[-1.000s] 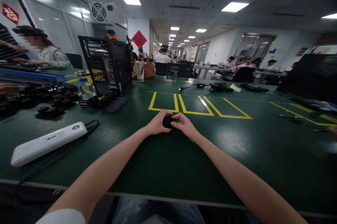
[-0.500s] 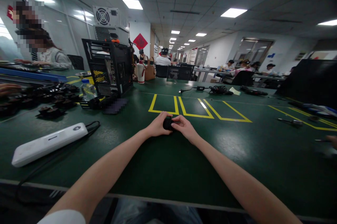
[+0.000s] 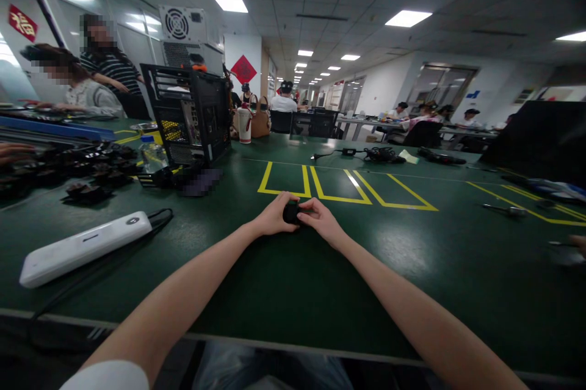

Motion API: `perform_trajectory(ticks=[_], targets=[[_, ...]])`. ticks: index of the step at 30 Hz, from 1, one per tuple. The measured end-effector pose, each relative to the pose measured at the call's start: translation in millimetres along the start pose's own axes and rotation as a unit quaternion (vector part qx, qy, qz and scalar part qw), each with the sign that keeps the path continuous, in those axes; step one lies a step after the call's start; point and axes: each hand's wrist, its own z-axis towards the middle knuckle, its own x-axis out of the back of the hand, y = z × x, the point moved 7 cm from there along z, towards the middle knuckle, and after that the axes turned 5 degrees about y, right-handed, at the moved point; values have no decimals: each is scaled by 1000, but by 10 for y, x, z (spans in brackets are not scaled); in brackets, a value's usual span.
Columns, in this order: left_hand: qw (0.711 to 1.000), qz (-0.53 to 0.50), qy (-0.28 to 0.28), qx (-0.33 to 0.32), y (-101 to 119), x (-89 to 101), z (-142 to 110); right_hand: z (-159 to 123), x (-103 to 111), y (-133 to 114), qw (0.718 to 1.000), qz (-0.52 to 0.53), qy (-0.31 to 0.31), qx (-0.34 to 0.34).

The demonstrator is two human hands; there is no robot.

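Observation:
Between my two hands is a small black rounded object (image 3: 291, 213), whose kind I cannot make out. My left hand (image 3: 273, 216) curls around its left side, thumb below and fingers above. From the right, the fingertips of my right hand (image 3: 321, 220) pinch its edge. Both hands are low over the green table (image 3: 293, 280), just in front of yellow tape outlines (image 3: 341, 199). Part of the object is covered by my fingers.
On the left lie a white elongated device (image 3: 86, 248) with a black cable and a pile of black parts (image 3: 91, 164). A black computer case (image 3: 187, 115) stands behind them. Cables (image 3: 384, 155) lie farther back. A metal tool (image 3: 503, 210) is at right; people sit beyond.
My hands stay nearly in place around the black object, with only a slight shift of the fingers. At the far left, a standing person in a striped top has moved rightward into fuller view.

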Motion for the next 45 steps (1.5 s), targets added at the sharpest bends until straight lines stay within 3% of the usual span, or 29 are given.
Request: perform_trajectory(ticks=[9,16,24,32,40,45], targets=[[1000,4,-11,-5,8,-4,0,-37,-21,-49,999,10,-42,4],[1000,0,-9,12,19,6,2,-15,23,-6,1000,9,-2,-11],[1000,-14,-7,9,20,8,1,-39,-19,-60,999,6,-45,8],[1000,-12,-6,8,11,0,-2,-10,-7,-20,1000,-5,-6,2],[1000,-12,-8,6,20,11,3,-50,-20,-65,999,-4,-45,5],[999,-15,-9,28,-6,4,-1,-26,-3,-68,1000,-11,-10,11]])
